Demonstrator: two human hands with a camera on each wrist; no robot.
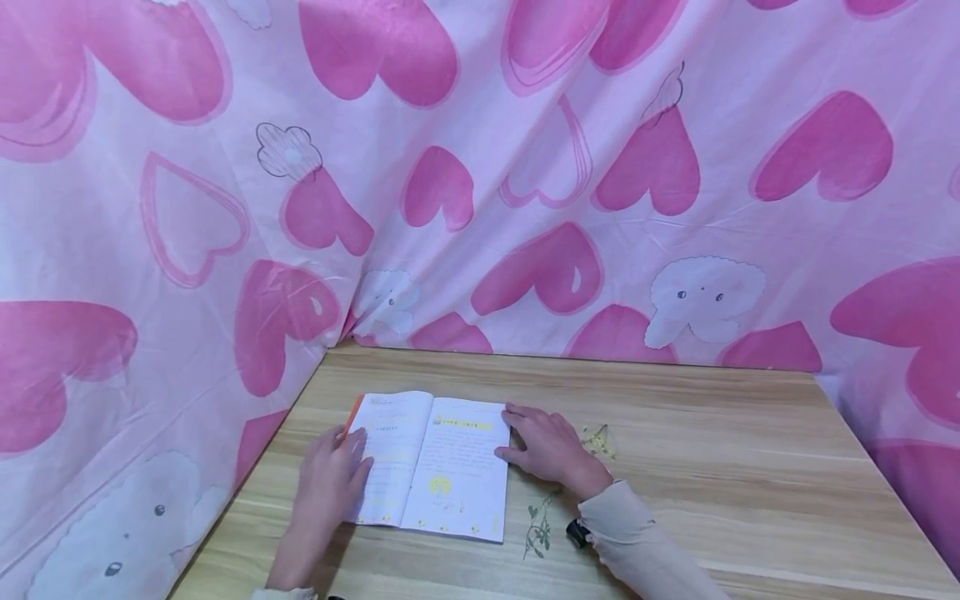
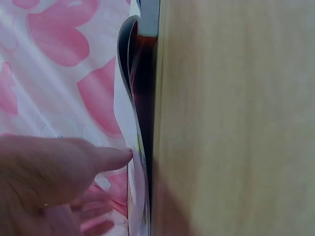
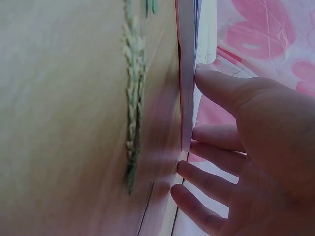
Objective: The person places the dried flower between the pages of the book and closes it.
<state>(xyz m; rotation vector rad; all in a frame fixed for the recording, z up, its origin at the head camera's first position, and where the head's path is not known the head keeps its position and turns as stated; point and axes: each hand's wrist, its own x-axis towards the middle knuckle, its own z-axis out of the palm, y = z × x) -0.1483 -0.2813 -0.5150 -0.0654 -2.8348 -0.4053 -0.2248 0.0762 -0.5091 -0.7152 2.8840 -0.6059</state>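
An open book (image 1: 457,450) with printed white pages and yellow highlights lies on the wooden table, an orange cover edge showing at its left. My left hand (image 1: 322,483) rests along the left page, its thumb extended onto the paper. In the left wrist view that straight thumb (image 2: 115,157) presses the page, which bulges up in a curve beyond it. At the opposite edge is my right hand (image 1: 551,446), thumb and fingertips touching the right page's border. The right wrist view shows these fingers (image 3: 211,184) spread and loosely bent beside the book's edge.
Right of the book lie a green leafy sprig (image 1: 540,542) and a pale yellowish dried sprig (image 1: 598,442), partly behind the right hand. A black band (image 1: 577,533) sits at the right sleeve. Pink heart-patterned cloth (image 1: 525,275) hangs behind the table (image 1: 735,467) and along its left side.
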